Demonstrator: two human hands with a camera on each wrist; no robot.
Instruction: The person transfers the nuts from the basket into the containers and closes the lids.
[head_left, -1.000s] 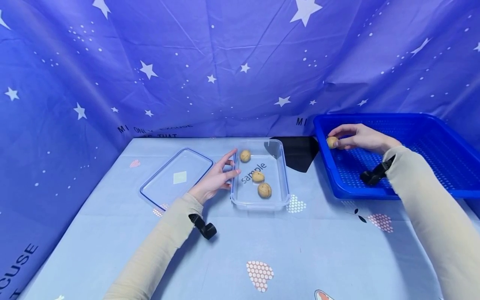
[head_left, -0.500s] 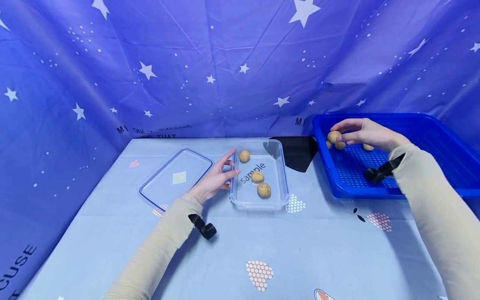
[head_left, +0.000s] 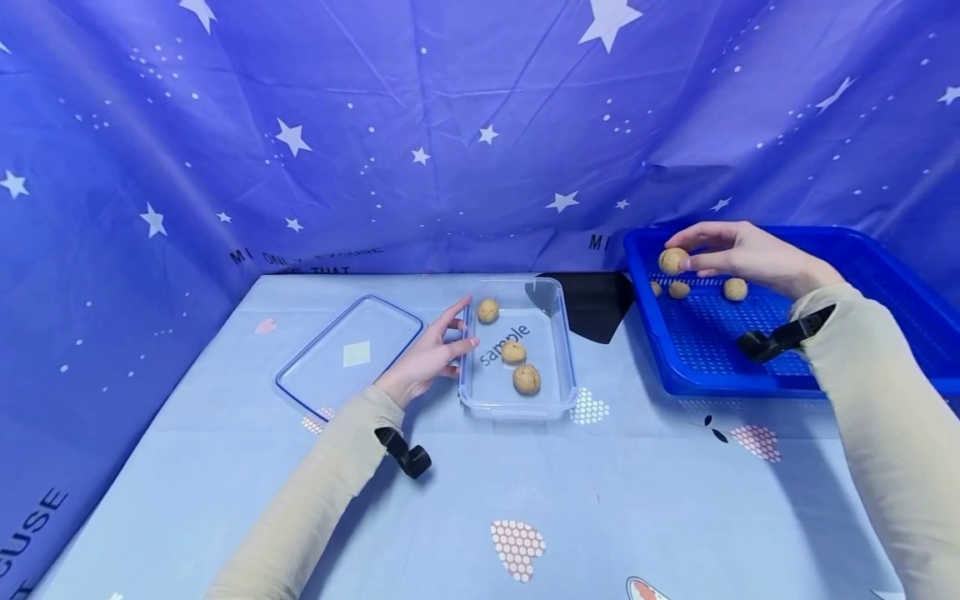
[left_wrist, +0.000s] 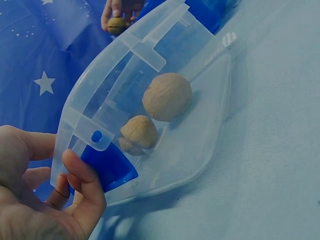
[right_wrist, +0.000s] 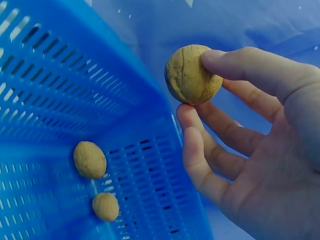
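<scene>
My right hand (head_left: pixel 750 252) pinches a walnut (head_left: pixel 672 261) between thumb and fingertips, raised over the left rim of the blue basket (head_left: pixel 693 386). Inside this basket, a few more walnuts (right_wrist: pixel 90 160) lie on the slotted floor. My left hand (head_left: pixel 429 360) holds the left side of a clear plastic container (head_left: pixel 517 412), its thumb at the rim and its fingers against the outer wall. Three walnuts rest in that container, one walnut (head_left: pixel 487 311) at the far left corner and a larger walnut (head_left: pixel 527 380) nearest the front.
A clear lid with a blue edge (head_left: pixel 352 358) lies flat left of the container, with a pale square on it. A black patch (head_left: pixel 592 304) sits between container and basket. A blue starry curtain (head_left: pixel 420 125) closes off the back and left.
My right hand has lifted its walnut up from the basket and shifted slightly right, uncovering other walnuts there. The left hand and the container have stayed put.
</scene>
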